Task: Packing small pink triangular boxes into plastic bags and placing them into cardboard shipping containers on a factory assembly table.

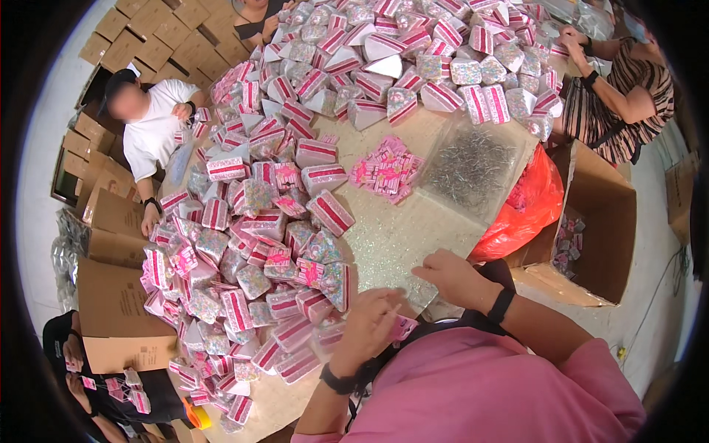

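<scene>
My left hand is closed near the table's front edge, with a small pink card held against its palm side. To its right, my right hand is curled with fingers pressed together; anything between them is hidden or too small to make out. Left of my left hand lie many glittery pink-and-white cake-slice ornaments, heaped and overlapping. Beyond my hands sits a pile of pink cards. Beside that pile, a shallow clear tray holds a tangle of thin metal hooks.
A red plastic bag hangs at the table's right edge, beside an open cardboard box with some ornaments inside. Glitter covers the tabletop. Several other people work around the table. Cardboard cartons stand along the left; orange tape lies lower left.
</scene>
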Available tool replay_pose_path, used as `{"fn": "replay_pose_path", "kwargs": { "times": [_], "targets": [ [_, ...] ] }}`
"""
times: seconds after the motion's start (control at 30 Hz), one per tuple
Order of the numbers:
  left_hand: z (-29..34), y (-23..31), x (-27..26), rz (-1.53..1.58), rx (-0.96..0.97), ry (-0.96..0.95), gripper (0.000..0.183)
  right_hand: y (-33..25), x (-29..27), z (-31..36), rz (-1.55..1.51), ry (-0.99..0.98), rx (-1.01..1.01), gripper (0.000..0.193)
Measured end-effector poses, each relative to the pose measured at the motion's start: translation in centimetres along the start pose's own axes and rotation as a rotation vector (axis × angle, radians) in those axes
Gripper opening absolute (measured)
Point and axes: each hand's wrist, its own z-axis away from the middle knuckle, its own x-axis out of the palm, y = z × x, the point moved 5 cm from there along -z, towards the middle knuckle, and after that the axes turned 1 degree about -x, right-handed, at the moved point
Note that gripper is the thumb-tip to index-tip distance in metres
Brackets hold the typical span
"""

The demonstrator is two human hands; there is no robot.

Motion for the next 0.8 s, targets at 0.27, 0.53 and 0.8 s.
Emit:
{"fn": "replay_pose_path", "kwargs": {
  "times": [0.27,0.53,0.8],
  "targets": [
    [-0.8,0.6,4.3,-0.361,0.05,-0.257,0.02,-1.6,-1.3,1.5,0.265,-0.027,-0.178,0.036],
    [-0.2,-0.1,4.1,-0.22,0.043,-0.228,0.021,-1.3,-1.6,3.0,0.339,0.06,-0.341,0.033],
    [0.4,-0.8,3.7,-0.126,0.023,-0.174,0.018,-0.5,-1.2,3.5,0.297,0.068,-0.357,0.028]
  ]
}}
